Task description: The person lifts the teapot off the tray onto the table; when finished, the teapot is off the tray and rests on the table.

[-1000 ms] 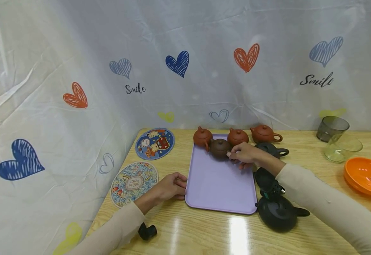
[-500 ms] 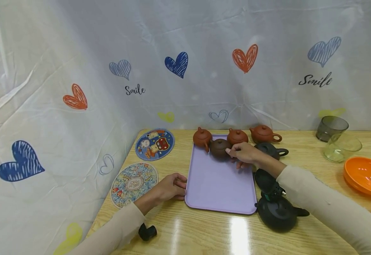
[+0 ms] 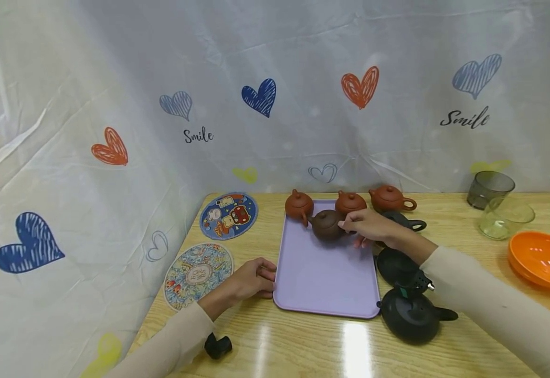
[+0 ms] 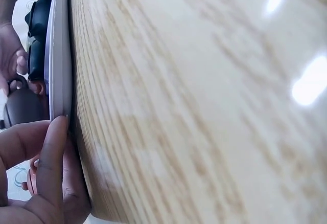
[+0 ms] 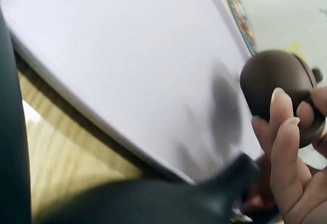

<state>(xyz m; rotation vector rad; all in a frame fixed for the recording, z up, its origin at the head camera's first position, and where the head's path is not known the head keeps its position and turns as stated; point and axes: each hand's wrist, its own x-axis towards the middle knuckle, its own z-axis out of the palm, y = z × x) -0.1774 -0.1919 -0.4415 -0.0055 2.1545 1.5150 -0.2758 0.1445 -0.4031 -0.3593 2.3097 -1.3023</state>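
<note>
Reddish teapots [image 3: 298, 204] — behind brown teapot [image 3: 327, 226]

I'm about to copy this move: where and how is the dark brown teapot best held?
Probably by its loop handle, from the right, where the right hand grips it: the dark brown teapot has that handle facing right and its spout pointing left, towards a reddish-brown teapot.

From my head, one camera looks forward and down over the desk [image 3: 303, 346] from well back, facing the curtain [image 3: 298, 139]. At my left wrist, another sits low and close to the desk, turned sideways, looking along the edge of the tray [image 3: 324, 278] past my left hand [image 3: 251, 278]. The right wrist's looks, tilted and close up, across the tray past my right hand [image 3: 371, 228]. All three share the brown teapot [image 3: 326, 226].
</note>
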